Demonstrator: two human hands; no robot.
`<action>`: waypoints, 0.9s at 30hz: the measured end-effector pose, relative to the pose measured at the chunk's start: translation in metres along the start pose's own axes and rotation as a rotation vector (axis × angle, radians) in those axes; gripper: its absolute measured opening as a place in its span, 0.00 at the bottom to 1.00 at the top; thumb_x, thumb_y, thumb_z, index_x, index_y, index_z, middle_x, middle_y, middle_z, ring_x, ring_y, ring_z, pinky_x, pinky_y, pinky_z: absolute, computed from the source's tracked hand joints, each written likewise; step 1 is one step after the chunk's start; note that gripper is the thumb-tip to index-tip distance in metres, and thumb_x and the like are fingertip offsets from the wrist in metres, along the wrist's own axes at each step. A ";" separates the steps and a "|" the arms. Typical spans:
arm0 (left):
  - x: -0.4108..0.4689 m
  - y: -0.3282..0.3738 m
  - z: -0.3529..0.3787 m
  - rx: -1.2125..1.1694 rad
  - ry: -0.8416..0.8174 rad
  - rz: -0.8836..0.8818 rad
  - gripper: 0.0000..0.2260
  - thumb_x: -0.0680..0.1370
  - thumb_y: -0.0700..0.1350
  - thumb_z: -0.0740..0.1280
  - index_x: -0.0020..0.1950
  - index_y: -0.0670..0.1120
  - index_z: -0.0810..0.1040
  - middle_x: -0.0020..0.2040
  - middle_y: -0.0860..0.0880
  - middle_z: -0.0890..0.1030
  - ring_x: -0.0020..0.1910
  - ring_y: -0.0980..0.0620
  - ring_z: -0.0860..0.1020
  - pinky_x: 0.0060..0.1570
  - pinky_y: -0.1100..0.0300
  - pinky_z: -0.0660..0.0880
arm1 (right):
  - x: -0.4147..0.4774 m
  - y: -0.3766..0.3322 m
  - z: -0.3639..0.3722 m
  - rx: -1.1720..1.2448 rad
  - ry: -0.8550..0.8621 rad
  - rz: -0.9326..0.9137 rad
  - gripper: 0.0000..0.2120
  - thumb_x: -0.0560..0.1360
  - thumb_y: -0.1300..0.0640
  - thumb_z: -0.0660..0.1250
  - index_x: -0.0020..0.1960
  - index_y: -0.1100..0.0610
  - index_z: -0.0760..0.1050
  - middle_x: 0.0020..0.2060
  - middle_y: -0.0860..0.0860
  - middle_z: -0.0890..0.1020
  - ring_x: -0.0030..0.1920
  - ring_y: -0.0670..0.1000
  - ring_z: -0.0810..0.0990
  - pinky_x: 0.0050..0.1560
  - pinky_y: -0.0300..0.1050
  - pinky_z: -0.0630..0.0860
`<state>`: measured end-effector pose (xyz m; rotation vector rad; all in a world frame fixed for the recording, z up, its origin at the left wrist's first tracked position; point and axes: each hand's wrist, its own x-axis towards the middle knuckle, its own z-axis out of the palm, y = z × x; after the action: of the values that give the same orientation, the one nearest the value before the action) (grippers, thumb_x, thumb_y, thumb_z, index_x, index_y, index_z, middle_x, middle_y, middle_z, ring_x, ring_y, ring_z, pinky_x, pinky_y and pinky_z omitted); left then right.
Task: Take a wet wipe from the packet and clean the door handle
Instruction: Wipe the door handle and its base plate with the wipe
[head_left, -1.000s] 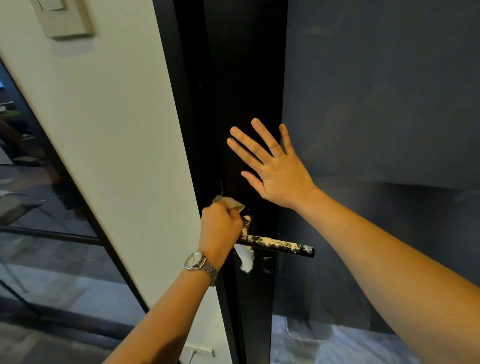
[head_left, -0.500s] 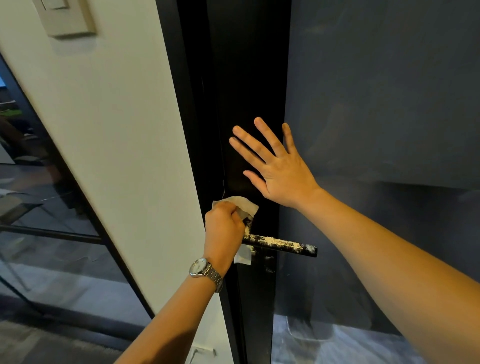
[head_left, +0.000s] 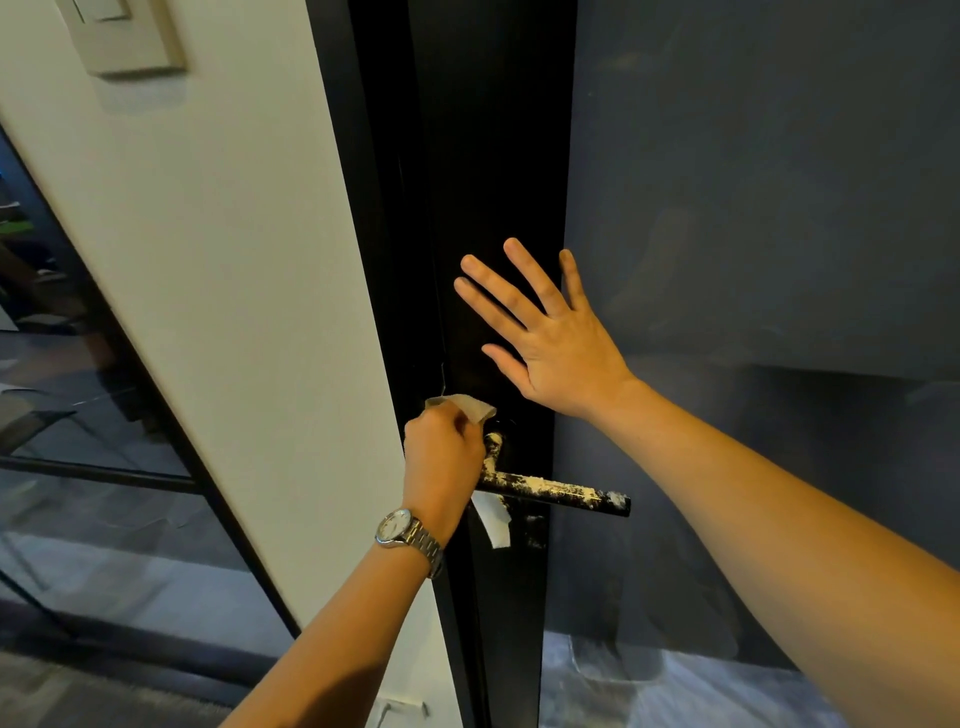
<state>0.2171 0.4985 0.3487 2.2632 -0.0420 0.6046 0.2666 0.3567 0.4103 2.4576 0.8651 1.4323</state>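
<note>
A black lever door handle (head_left: 558, 493), smeared with pale powder, sticks out to the right from the black door frame (head_left: 493, 182). My left hand (head_left: 441, 460), a watch on its wrist, grips a white wet wipe (head_left: 465, 406) against the handle's base; one end of the wipe pokes out above my fist and another hangs below it. My right hand (head_left: 550, 343) lies flat with spread fingers on the door frame just above the handle. The wipe packet is not in view.
A cream wall (head_left: 223, 291) with a light switch (head_left: 124, 36) stands left of the door. Further left is a glass partition (head_left: 78, 441) with black bars. The door's dark glass panel (head_left: 753, 260) fills the right side.
My left hand has slid the wipe slightly down the handle's base, so more of the wipe hangs below the fist again. My right hand has stayed pressed on the door.
</note>
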 end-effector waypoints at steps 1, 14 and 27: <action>0.000 0.003 0.001 0.013 -0.003 0.044 0.08 0.77 0.38 0.62 0.43 0.36 0.78 0.42 0.41 0.80 0.30 0.56 0.73 0.28 0.74 0.68 | 0.000 0.000 0.000 0.003 0.001 0.001 0.26 0.79 0.47 0.55 0.75 0.51 0.55 0.75 0.50 0.60 0.75 0.56 0.50 0.73 0.59 0.39; -0.005 0.027 -0.002 0.208 -0.158 0.433 0.07 0.75 0.36 0.62 0.43 0.36 0.79 0.47 0.38 0.79 0.50 0.43 0.75 0.47 0.60 0.70 | -0.001 0.001 -0.002 -0.008 -0.017 0.001 0.26 0.79 0.47 0.55 0.75 0.51 0.56 0.75 0.50 0.60 0.75 0.56 0.50 0.72 0.61 0.44; 0.010 0.004 -0.008 0.225 -0.231 0.445 0.08 0.74 0.31 0.61 0.43 0.35 0.81 0.49 0.41 0.77 0.50 0.44 0.75 0.45 0.69 0.64 | -0.001 0.001 -0.002 0.007 -0.025 -0.006 0.26 0.79 0.47 0.54 0.75 0.51 0.55 0.75 0.50 0.59 0.75 0.56 0.49 0.73 0.58 0.37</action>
<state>0.2222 0.5026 0.3607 2.5517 -0.6340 0.5936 0.2651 0.3552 0.4109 2.4705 0.8736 1.3955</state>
